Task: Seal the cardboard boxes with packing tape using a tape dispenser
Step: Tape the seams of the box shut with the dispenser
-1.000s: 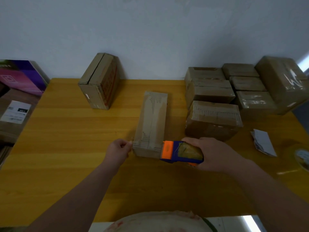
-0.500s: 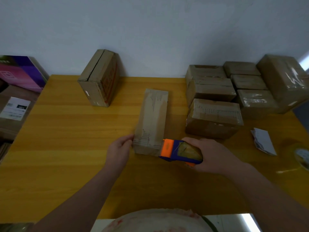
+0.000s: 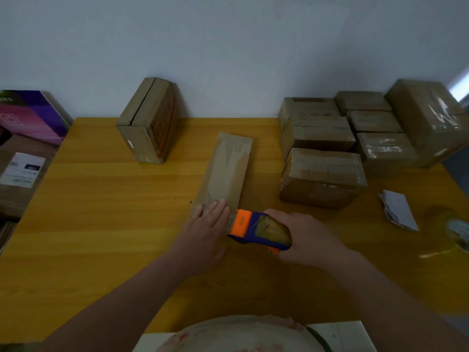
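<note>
Hands meet at near end of long narrow box (image 3: 227, 171), which lies flat mid-table (image 3: 101, 212), long axis running away from camera, pale printed strip along its top. Left hand (image 3: 208, 229) lies flat on box's near end, fingers straight and pressing top face, gripping nothing. Right hand (image 3: 304, 237) is wrapped round blue tape dispenser (image 3: 256, 231); dispenser's orange head sits at box's near right corner, just beside left fingertips. 1 upright box (image 3: 149, 120) stands back left near wall. Cluster of taped boxes (image 3: 322, 174) fills back right, nearest just beside long box. Folded white paper (image 3: 398, 212) lies on table right of cluster. Purple carton (image 3: 33, 115) sits off table, far left
</note>
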Demonstrator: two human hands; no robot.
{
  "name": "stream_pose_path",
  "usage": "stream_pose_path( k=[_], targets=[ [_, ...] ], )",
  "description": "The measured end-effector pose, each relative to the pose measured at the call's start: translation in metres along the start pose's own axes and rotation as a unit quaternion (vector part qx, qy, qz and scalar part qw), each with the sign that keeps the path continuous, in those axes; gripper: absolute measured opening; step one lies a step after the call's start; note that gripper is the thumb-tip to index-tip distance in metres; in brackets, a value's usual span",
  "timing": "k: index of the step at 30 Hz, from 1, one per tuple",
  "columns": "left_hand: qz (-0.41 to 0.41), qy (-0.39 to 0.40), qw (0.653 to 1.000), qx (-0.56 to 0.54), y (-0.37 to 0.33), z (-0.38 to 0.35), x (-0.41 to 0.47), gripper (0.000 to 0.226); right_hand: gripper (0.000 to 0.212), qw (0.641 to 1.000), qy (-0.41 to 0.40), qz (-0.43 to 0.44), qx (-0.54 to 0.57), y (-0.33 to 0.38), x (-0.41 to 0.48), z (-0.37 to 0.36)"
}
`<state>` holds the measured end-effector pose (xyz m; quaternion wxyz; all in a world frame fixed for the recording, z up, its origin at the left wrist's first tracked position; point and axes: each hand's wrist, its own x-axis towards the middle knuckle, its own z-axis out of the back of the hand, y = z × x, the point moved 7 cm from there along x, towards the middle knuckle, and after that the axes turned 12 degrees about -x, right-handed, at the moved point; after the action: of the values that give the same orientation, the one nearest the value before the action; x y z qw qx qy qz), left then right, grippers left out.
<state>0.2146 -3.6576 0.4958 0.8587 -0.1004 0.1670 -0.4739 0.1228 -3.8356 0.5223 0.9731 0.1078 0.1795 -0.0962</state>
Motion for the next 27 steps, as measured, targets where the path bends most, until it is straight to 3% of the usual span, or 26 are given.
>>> stream_pose_path(
  k=[13, 19, 24, 27],
  targets=[
    [-0.031, 0.005, 0.999, -0.012, 0.009, -0.004, 0.004, 0.091, 0.096, 0.999, -0.024, 0.028, 0.006, -0.001, -0.025, 0.027],
    [-0.033, 0.003, 0.999, -0.008, 0.009, -0.003, 0.004, 0.091, 0.091, 1.0, 0.019, 0.015, 0.017, -0.017, -0.037, 0.029],
    [-0.025, 0.003, 1.0, -0.008, 0.008, -0.003, 0.005, 0.092, 0.092, 0.993, 0.053, -0.009, -0.107, -0.003, -0.02, 0.026],
    [-0.019, 0.005, 1.0, -0.011, 0.007, -0.002, 0.005, 0.089, 0.088, 0.991, 0.062, -0.014, -0.117, 0.013, -0.002, 0.023]
  ],
)
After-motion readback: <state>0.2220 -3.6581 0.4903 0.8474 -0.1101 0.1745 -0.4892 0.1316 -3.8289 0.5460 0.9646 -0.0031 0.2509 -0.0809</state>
